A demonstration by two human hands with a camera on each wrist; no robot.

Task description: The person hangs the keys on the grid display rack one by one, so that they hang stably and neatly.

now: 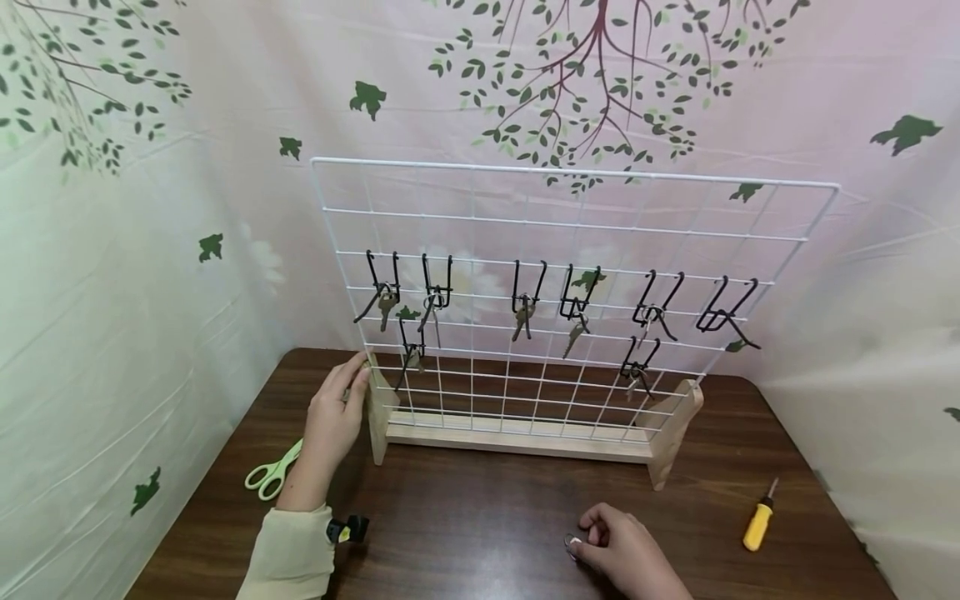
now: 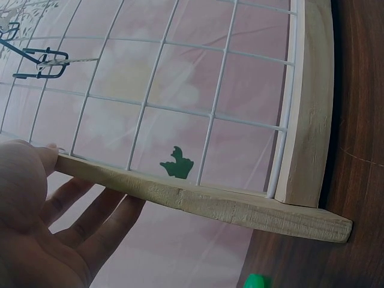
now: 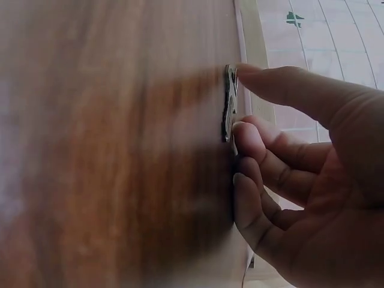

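Head view shows my left hand [image 1: 333, 417] flat-fingered against the rack [image 1: 570, 275] foot and my right hand [image 1: 622, 550] pinching a key [image 1: 573, 546] off the counter [image 1: 480, 517]; I judge it could slip.

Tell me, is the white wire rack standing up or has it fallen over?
Standing up. The white wire rack sits upright in its wooden base on the table, and the left hand touches its wooden end post.

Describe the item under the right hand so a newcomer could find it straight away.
Start at the white wire grid rack on the dark wooden table. In front of its wooden base, the right hand pinches a small flat metal key against the tabletop. Unlike the other keys, it hangs on no black hook.
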